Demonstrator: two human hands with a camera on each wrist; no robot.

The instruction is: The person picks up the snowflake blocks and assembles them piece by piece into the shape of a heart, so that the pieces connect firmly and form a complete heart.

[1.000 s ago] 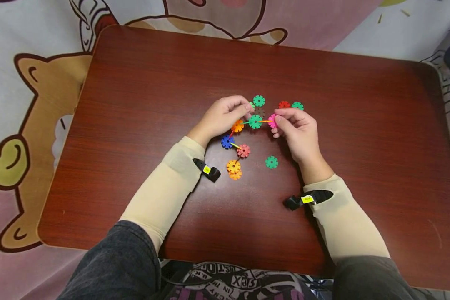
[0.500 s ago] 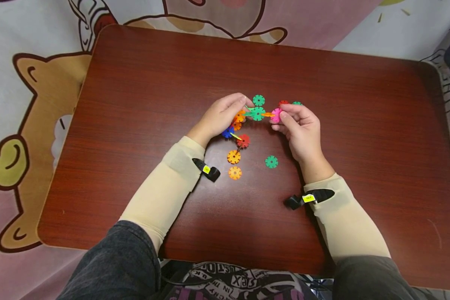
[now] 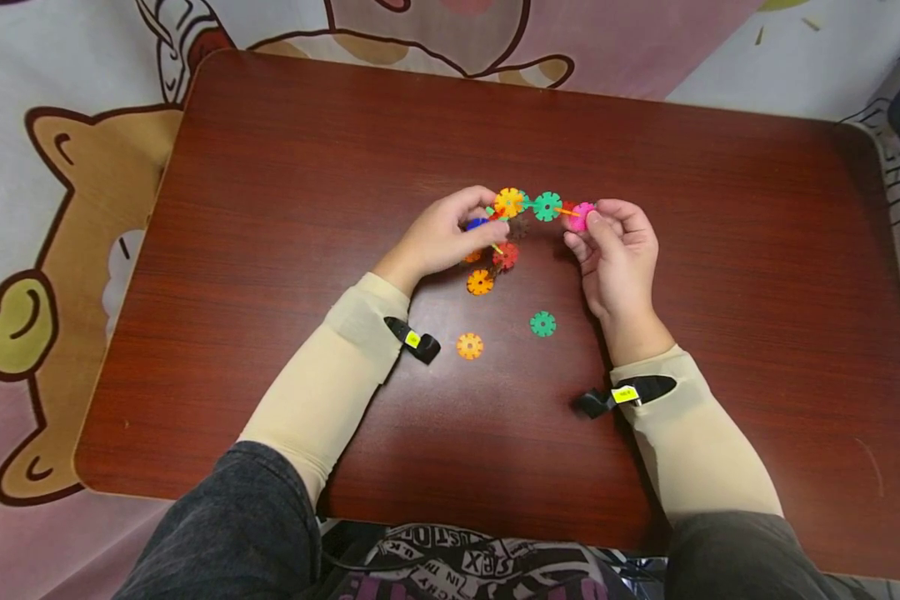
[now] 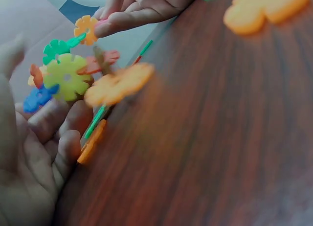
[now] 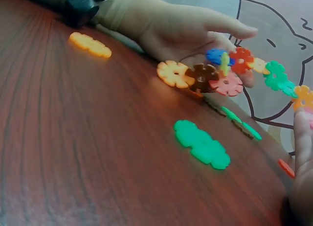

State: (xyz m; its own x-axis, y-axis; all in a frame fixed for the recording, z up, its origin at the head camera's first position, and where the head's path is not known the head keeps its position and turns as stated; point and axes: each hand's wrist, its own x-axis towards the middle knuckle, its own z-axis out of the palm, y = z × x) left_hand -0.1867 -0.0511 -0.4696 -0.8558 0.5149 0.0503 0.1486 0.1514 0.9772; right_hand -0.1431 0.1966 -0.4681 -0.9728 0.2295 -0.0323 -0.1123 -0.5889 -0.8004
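Observation:
A chain of slotted snowflake discs hangs between my two hands. My right hand [image 3: 618,258] pinches the pink disc [image 3: 583,217] at one end. From there it runs through an orange disc seen edge-on, a green disc [image 3: 547,206] and a yellow disc [image 3: 508,202]. My left hand [image 3: 438,233] is at the chain's middle, thumb spread away, fingers behind and below the blue disc [image 5: 217,56]. Past a lime disc [image 4: 66,78] and a coral disc [image 5: 227,84], the brown disc [image 5: 201,78] joins the orange end disc [image 3: 480,282].
Loose discs lie on the brown table [image 3: 307,167]: a green disc [image 3: 543,324] and a pale orange disc [image 3: 469,346] nearer the body. More loose discs, including a brown disc [image 3: 520,225], lie beyond, partly hidden by the chain. A printed cloth [image 3: 105,167] surrounds the table.
The right hand has moved up and right with the pink disc, drawing the chain along. Its orange end has moved away from the loose orange disc. The left thumb has swung down.

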